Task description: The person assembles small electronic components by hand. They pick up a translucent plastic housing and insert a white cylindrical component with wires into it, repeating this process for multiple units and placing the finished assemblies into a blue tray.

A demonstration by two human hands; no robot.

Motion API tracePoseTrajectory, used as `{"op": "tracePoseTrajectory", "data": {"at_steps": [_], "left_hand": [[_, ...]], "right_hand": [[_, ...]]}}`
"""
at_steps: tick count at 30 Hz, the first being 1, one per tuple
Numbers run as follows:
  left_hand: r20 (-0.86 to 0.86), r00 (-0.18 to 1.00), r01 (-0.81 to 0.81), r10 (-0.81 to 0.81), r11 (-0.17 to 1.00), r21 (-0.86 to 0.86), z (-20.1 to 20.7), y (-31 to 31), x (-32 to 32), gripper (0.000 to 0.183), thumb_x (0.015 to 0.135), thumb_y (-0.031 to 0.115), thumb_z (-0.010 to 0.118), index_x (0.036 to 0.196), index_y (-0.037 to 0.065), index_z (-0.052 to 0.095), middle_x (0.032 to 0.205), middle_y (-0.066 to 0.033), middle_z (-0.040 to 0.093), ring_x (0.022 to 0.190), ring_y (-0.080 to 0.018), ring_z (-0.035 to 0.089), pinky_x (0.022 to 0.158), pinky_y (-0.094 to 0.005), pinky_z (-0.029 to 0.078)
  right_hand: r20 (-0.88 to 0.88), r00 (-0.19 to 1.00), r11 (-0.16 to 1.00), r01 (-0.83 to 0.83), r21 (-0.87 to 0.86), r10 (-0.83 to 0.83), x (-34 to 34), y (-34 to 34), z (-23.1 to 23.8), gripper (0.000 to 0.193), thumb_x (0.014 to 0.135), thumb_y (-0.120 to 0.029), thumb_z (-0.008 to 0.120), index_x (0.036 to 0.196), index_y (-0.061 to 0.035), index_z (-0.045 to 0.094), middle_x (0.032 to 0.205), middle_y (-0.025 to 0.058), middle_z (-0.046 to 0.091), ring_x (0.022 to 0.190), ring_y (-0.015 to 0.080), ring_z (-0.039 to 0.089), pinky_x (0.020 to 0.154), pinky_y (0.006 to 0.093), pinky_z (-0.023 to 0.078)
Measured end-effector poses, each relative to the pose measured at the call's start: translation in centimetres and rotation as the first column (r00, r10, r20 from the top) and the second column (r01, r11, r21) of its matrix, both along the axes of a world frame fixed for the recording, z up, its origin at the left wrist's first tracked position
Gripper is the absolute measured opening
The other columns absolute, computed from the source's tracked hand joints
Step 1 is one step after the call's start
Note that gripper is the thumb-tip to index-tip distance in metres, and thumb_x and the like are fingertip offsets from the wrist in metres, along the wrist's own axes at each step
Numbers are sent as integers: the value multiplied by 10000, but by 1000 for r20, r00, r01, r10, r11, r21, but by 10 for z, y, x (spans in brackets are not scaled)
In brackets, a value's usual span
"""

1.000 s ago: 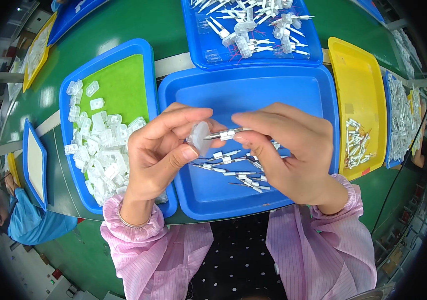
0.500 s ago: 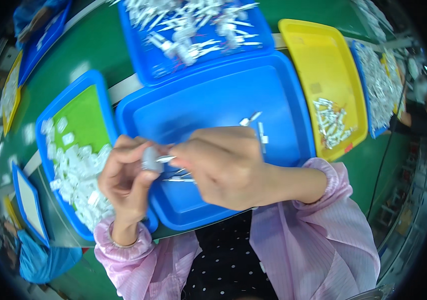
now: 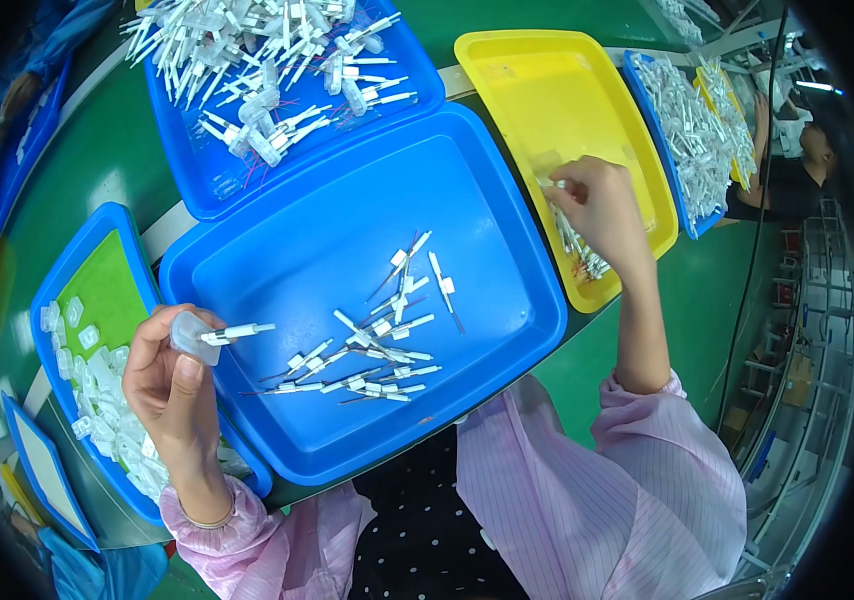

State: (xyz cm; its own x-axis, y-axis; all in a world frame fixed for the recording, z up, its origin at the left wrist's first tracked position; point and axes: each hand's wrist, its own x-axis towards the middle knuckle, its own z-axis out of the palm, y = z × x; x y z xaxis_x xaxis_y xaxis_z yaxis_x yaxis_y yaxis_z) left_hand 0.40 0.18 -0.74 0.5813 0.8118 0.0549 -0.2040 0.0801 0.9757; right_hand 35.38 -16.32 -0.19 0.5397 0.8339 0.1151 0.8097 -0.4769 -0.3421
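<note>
My left hand (image 3: 175,405) is closed around a translucent plastic housing (image 3: 187,340), above the left edge of the large blue tray (image 3: 317,220). Out of the housing a white stick-like part (image 3: 247,331) points to the right. My right hand (image 3: 602,205) hangs over the yellow tray (image 3: 547,80), thumb and fingers pinched together. What sits in that pinch, if anything, I cannot make out. Below it lie small white stick parts (image 3: 587,265). Several white stick parts with thin wires (image 3: 382,345) are scattered in the large blue tray.
A blue tray with a green bottom (image 3: 112,255) holds loose translucent housings (image 3: 112,410) at the left. Behind, another blue tray (image 3: 209,190) is heaped with housings and white sticks. To the far right stands a filled blue tray (image 3: 682,135). A co-worker's arm (image 3: 759,150) shows beyond.
My right hand has left the housing and moved right to the yellow tray. My left hand has shifted left with the housing, and the view has turned.
</note>
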Motion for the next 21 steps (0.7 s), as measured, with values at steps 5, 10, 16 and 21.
{"op": "tracePoseTrajectory", "data": {"at_steps": [5, 10, 16, 21], "left_hand": [[-21, 1000, -16, 15, 999, -33, -5, 0, 1, 377, 819, 188, 601, 1092, -46, 490, 937, -113, 565, 847, -194, 548, 752, -326, 458], [141, 989, 82, -49, 968, -235, -1, -2, 10, 343, 843, 142, 556, 1109, -54, 466, 954, -142, 556, 846, -209, 564, 694, -299, 466], [347, 936, 209, -58, 886, -414, -9, -2, 10, 361, 829, 54, 558, 1152, -53, 437, 1034, -170, 544, 944, -257, 562, 767, -320, 486], [431, 898, 276, -89, 876, -395, -10, -3, 4, 370, 827, 48, 560, 1158, -55, 431, 1044, -176, 541, 962, -270, 564, 792, -334, 491]], "right_hand": [[-65, 998, 999, 25, -41, -28, 16, 6, -17, 88, 681, -22, 612, 731, 51, 610, 556, 126, 568, 524, 184, 569, 524, 290, 439], [-221, 969, 926, 177, 334, -106, -11, 22, 16, 66, 719, 0, 600, 771, 39, 597, 598, 66, 593, 554, 85, 576, 535, 211, 449], [-742, 297, 766, 52, 641, 600, -126, 59, 40, 146, 736, 97, 601, 879, 71, 579, 785, 92, 616, 687, 130, 621, 593, 204, 492], [-786, 130, 791, 16, 612, 605, -158, 76, 30, 154, 743, 106, 595, 894, 86, 571, 801, 112, 615, 708, 138, 629, 602, 204, 503]]}}
